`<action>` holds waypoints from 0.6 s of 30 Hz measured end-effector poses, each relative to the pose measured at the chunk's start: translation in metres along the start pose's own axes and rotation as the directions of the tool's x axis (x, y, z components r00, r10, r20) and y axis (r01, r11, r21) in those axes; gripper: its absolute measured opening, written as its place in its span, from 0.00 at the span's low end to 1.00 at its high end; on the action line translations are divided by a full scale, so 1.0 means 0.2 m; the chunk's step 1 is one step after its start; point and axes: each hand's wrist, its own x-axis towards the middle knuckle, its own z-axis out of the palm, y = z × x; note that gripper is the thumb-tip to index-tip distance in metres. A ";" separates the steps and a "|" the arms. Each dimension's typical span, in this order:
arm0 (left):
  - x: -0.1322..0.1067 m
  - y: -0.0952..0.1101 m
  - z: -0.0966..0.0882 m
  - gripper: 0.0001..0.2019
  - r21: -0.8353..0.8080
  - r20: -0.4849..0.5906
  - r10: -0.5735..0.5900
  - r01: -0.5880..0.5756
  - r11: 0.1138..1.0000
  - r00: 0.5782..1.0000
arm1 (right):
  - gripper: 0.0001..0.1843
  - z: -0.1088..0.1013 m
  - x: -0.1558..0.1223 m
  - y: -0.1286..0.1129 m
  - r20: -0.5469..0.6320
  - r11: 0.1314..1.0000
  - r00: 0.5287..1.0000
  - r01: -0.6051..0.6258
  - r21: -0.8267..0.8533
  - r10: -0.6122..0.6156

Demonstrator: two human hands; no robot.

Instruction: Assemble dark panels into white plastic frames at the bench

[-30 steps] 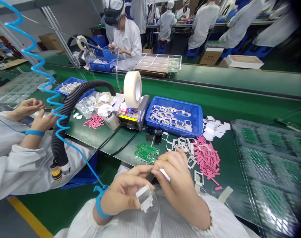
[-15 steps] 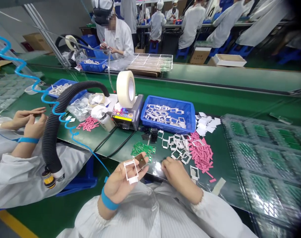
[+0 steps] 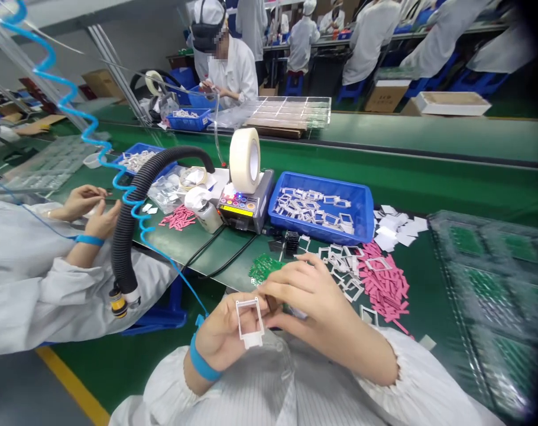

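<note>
The person wears a white smock (image 3: 269, 397) with fine grey stripes, its sleeves gathered into ruffled elastic cuffs (image 3: 386, 361) just behind each hand. A blue band (image 3: 201, 365) circles the wrist behind the left hand (image 3: 224, 331), with a blue clip (image 3: 200, 321) on it. A thin blue cord (image 3: 180, 278) runs from that clip, away beyond the hand.

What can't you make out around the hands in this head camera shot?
Head view:
The pale piece under the right hand: its fingers hide most of it.
The green circuit board: the right hand covers its near part.
The left hand's fingertips: the white frame and right hand block them.
The clear tray of green boards: blurred, and cut off by the right edge.
</note>
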 end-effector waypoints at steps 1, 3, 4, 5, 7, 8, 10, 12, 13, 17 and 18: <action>0.00 0.00 -0.01 0.16 0.001 0.012 -0.005 0.005 1.000 1.000 | 0.12 0.01 0.00 0.01 -0.020 0.990 0.999 -0.030 0.137 0.033; 0.00 -0.01 -0.02 0.17 -0.010 0.064 -0.024 0.025 1.000 0.998 | 0.17 0.04 -0.01 0.02 -0.028 0.889 0.992 -0.101 0.447 0.126; 0.00 -0.01 -0.02 0.18 -0.019 0.085 -0.033 0.035 0.999 0.996 | 0.19 0.07 -0.02 0.02 -0.020 0.798 0.985 -0.129 0.589 0.174; -0.01 -0.02 -0.03 0.18 -0.027 0.100 -0.041 0.043 0.999 0.994 | 0.20 0.10 -0.02 0.01 -0.010 0.693 0.976 -0.147 0.706 0.218; -0.02 -0.03 -0.02 0.17 -0.035 0.114 -0.027 0.031 0.999 0.993 | 0.21 0.17 -0.04 0.01 0.005 0.488 0.963 -0.142 0.861 0.270; -0.02 -0.03 -0.02 0.17 -0.033 0.116 -0.011 0.015 0.999 0.993 | 0.21 0.19 -0.05 0.00 0.008 0.411 0.961 -0.126 0.903 0.276; -0.03 -0.02 0.00 0.16 -0.021 0.133 0.021 -0.018 1.000 0.991 | 0.21 0.22 -0.07 0.00 0.008 0.354 0.966 -0.103 0.930 0.260; -0.05 -0.01 0.02 0.16 0.010 0.134 0.036 -0.037 0.999 0.990 | 0.22 0.21 -0.07 0.00 0.009 0.411 0.976 -0.099 0.906 0.216; -0.05 0.00 0.03 0.15 0.036 0.133 0.040 -0.045 0.998 0.990 | 0.23 0.18 -0.07 0.00 0.002 0.462 0.980 -0.096 0.882 0.201; -0.07 0.04 0.06 0.15 0.250 0.139 0.086 -0.118 0.961 0.987 | 0.14 0.06 -0.05 -0.02 -0.143 0.766 0.971 -0.058 0.640 0.193; -0.08 0.05 0.06 0.15 0.321 0.159 0.100 -0.147 0.936 0.982 | 0.09 0.04 -0.04 -0.03 -0.188 0.848 0.966 -0.052 0.527 0.177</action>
